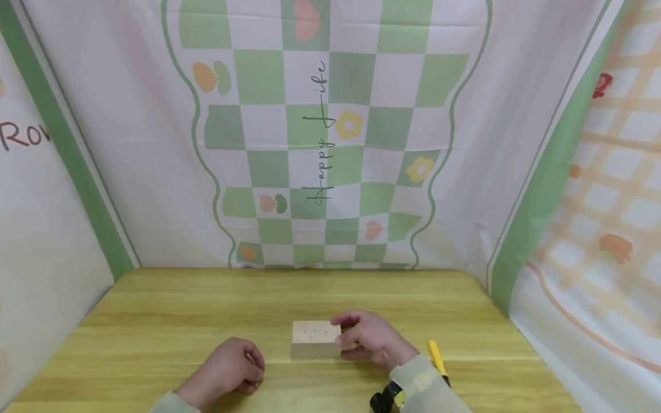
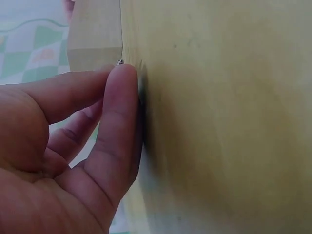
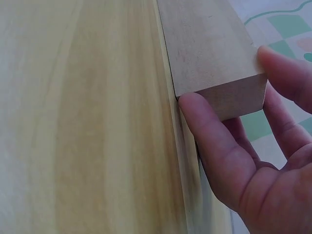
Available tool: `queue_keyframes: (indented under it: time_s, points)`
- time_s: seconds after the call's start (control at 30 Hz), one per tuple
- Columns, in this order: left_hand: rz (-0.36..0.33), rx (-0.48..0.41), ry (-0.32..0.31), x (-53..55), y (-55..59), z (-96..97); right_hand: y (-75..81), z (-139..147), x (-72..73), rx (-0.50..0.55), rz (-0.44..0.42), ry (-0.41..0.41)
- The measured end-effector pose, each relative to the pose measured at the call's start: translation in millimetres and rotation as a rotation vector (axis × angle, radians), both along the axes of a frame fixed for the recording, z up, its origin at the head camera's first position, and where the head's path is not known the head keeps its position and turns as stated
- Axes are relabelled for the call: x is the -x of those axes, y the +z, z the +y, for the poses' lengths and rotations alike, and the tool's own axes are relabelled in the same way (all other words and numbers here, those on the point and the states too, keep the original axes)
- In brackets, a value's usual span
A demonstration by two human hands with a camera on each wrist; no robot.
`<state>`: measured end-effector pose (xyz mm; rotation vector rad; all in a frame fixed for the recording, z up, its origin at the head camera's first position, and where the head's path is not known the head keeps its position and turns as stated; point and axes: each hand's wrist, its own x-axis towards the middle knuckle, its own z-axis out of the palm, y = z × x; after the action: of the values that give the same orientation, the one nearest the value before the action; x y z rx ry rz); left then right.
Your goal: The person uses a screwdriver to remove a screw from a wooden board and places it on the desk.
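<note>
A pale wooden block [image 1: 312, 349] lies on the wooden table [image 1: 206, 310], with several small dark holes in its top face. My right hand [image 1: 374, 339] grips the block's right end; in the right wrist view, fingers and thumb sit around the end of the wooden block [image 3: 212, 46]. To the left of the block, apart from it, my left hand [image 1: 232, 366] is low over the table. Between thumb and fingertips it pinches a small shiny metal screw [image 2: 120, 62], mostly hidden by the fingers.
To the right of my right forearm lies a yellow and black tool [image 1: 436, 357], partly hidden by the sleeve. A black device [image 1: 383, 400] is strapped at the right wrist. Behind the table hangs a green and white checked curtain [image 1: 263, 77], with more cloth at both sides.
</note>
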<state>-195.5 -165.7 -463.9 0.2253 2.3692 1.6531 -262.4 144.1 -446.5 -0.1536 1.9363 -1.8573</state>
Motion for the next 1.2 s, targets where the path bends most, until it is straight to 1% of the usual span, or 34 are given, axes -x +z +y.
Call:
queue_keyframes:
  time_s: [0.17,0.37,0.53,0.63,0.67,0.73,0.8,0.9,0.97,1.0,1.03,1.1,1.2]
  points:
    - [0.009,0.081,0.038,-0.4,4.8,0.5,1.1,-2,0.0,-0.005,-0.002,0.002]
    - [0.025,0.167,0.048,-1.0,8.6,1.2,-0.4,-3,2.3,-0.007,-0.008,0.003]
    - [0.011,0.181,0.059,-1.1,11.0,1.0,-1.6,-3,4.2,-0.005,-0.013,0.001]
    - [0.004,0.179,0.057,-1.0,11.7,0.5,-1.5,-3,4.6,-0.005,-0.014,0.002]
    - [0.011,0.194,0.053,-0.9,12.1,0.1,-1.5,-3,4.4,-0.007,-0.013,0.003]
    - [0.042,0.273,0.05,-0.3,14.9,-1.8,-0.7,-4,3.9,-0.011,-0.009,0.006]
    - [0.089,0.406,0.049,0.4,20.2,-4.7,0.4,-4,3.1,-0.024,0.006,0.013]
    - [0.162,0.631,0.055,1.5,31.7,-10.4,3.3,-4,0.6,-0.074,0.049,0.031]
    - [0.187,0.723,0.059,0.5,39.5,-12.9,5.9,-4,-2.4,-0.127,0.085,0.04]
    - [0.195,0.752,0.063,-0.2,43.2,-13.6,7.7,-4,-4.2,-0.164,0.113,0.039]
    - [0.201,0.776,0.07,-1.1,46.6,-13.7,10.5,-4,-6.3,-0.217,0.159,0.037]
    - [0.216,0.819,0.093,-4.0,52.3,-12.1,18.1,-5,-11.7,-0.329,0.26,0.001]
    - [0.242,0.892,0.135,-9.4,60.1,-4.3,33.8,-7,-21.0,-0.555,0.447,-0.115]
